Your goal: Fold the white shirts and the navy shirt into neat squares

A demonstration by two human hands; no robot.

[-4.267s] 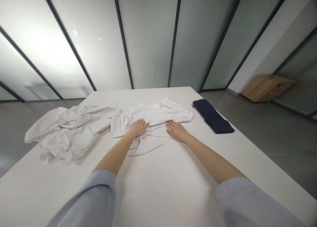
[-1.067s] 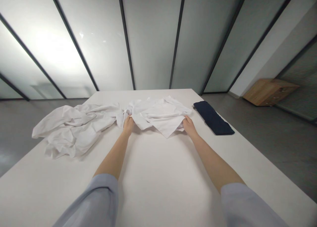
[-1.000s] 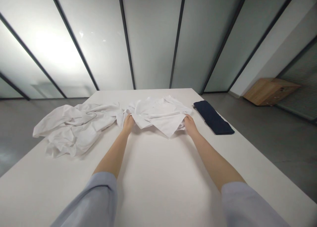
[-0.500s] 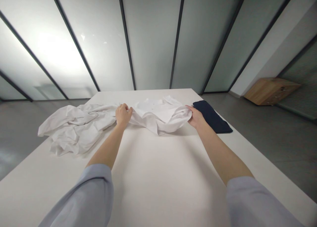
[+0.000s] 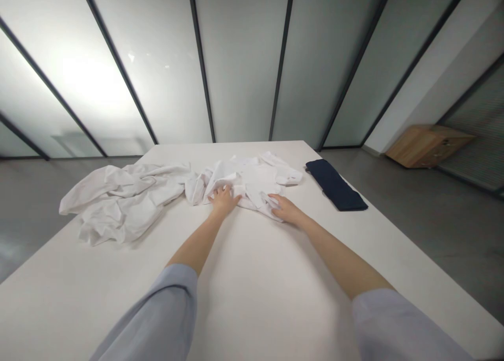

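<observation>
A rumpled white shirt [image 5: 260,177] lies spread on the table in front of me, its small buttons hard to make out. On its near left part rests my left hand [image 5: 223,200], palm down with fingers spread. At the near right edge of the same shirt is my right hand [image 5: 286,209]. Its fingers and thumb look apart, touching the creased cloth, and some fingertips are hidden by the fabric.
Another crumpled white garment [image 5: 126,198] lies to the left, partly over the table's edge. A folded dark navy cloth [image 5: 336,185] lies near the right edge of the white table [image 5: 244,277]. Beyond stand frosted glass panels [image 5: 240,61] and a wooden cabinet [image 5: 421,145].
The near edge of the shirt was held up and stretched between both hands; now it lies on the table. My hands have come down and closer together, and the left has let go.
</observation>
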